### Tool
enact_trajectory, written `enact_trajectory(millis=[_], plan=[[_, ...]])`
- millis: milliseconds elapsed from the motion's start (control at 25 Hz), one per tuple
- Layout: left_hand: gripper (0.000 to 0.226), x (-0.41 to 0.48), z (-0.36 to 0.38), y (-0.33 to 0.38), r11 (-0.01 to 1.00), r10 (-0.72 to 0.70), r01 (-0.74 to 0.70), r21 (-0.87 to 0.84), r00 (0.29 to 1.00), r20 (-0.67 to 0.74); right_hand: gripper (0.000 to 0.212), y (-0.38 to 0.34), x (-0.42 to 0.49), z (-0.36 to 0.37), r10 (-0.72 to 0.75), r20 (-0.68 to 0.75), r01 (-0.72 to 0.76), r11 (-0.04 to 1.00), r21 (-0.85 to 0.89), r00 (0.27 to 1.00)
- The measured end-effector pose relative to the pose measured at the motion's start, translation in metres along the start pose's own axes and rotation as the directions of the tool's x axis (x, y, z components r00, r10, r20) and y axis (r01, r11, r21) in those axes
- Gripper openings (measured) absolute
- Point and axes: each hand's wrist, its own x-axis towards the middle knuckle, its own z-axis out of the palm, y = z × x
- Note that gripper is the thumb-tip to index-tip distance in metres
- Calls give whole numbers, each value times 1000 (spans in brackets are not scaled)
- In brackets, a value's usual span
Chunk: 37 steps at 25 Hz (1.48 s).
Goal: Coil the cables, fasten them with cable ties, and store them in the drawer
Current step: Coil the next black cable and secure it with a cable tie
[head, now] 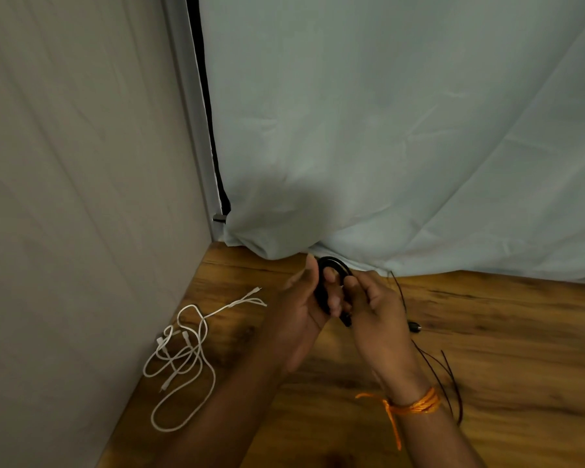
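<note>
From the head camera, both your hands are raised just above the wooden table (507,336), close to its far edge. Between them is the black cable (333,264), already wound into a small tight coil that stands upright. Your left hand (303,300) grips the coil's left side, with the thumb behind it and the fingers curled through the loop. Your right hand (377,307) is closed on the coil's right side, with the thumb and fingertips pinching the strands. A short black plug end (346,321) hangs out below your fingers; it is too small and dark to show any marking.

An orange thread band (417,405) is tied round your right wrist, its loose tail hanging toward you.

On the table to your left, well apart from your hands, the white cable (201,358) lies uncoiled in a loose tangle, its split connector ends (250,298) fanning out toward your left hand. Any print on them cannot be read.

To the right of your right hand, thin black strands (434,371) lie on the wood, with a small dark connector (414,328) among them. Whether these are ties or another thin cable, you cannot tell from here.

A pale blue cloth (402,136) hangs behind the table and drapes onto its far edge, just behind the coil. A grey cloth (81,170) covers the left side.
</note>
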Motion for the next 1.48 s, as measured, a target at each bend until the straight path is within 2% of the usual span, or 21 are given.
enact_trajectory(millis=[80, 120, 200, 240, 320, 400, 440, 480, 560, 680, 760, 840, 920, 1000, 1120, 1160, 1280, 1480], plan=[[39, -3, -2, -3, 960, 21, 10, 281, 994, -109, 27, 2, 0, -2, -166, -58, 149, 962, -227, 984], [35, -4, -4, -1, 878, 47, 25, 478, 989, -138, 24, 3, 0, -2, -240, -63, 209, 926, -315, 969], [27, -2, -12, 6, 579, 126, -31, 815, 991, -51, 18, 8, 0, -3, -305, -14, 270, 864, -426, 952], [25, -1, -17, 13, 408, 129, -72, 910, 991, 21, 16, 10, 0, -3, -304, 33, 285, 842, -458, 952], [28, 8, -28, 22, 100, -30, -82, 992, 996, 86, 17, 14, 1, -4, -270, 139, 303, 803, -513, 953], [35, 15, -29, 27, -173, -220, -33, 984, 975, -6, 18, 17, 2, -6, -231, 212, 310, 780, -543, 950], [36, 16, -25, 29, -250, -240, -17, 968, 970, -44, 18, 16, 2, -6, -213, 229, 307, 777, -550, 950], [35, 15, -19, 29, -268, -228, -14, 963, 972, -49, 17, 15, 2, -5, -193, 240, 297, 777, -555, 951], [36, 14, -12, 27, -197, -182, 10, 980, 982, -46, 16, 13, 2, -5, -157, 254, 276, 787, -551, 954], [18, 9, -16, 15, 88, 32, 120, 989, 992, -124, 30, 9, -2, -4, -125, 281, 266, 794, -547, 951], [8, 8, -20, 7, 154, 159, 108, 982, 978, -133, 55, 7, -5, -5, -63, 282, 216, 804, -553, 957], [21, 5, -16, 4, 191, 207, 106, 976, 967, -146, 74, 4, -5, -5, -2, 280, 160, 824, -543, 960], [25, 2, -12, 1, 222, 212, 123, 967, 962, -171, 80, 4, -3, -7, 6, 281, 154, 825, -543, 960], [25, 0, -11, -3, 271, 196, 143, 952, 960, -200, 80, 4, -1, -10, 4, 311, 190, 785, -590, 950], [21, -4, -11, -3, 531, 90, 179, 828, 960, -265, 88, 1, 0, -13, 7, 406, 301, 660, -689, 914], [20, -5, -12, -4, 575, 55, 195, 795, 960, -275, 90, 0, 0, -13, 0, 425, 338, 606, -720, 905], [17, -7, -13, -7, 589, -34, 251, 768, 957, -287, 88, 2, 3, -14, -29, 462, 412, 503, -759, 886], [18, -11, -11, -1, 667, -138, 298, 683, 950, -279, 85, 8, 6, -16, -39, 515, 471, 469, -747, 856]])
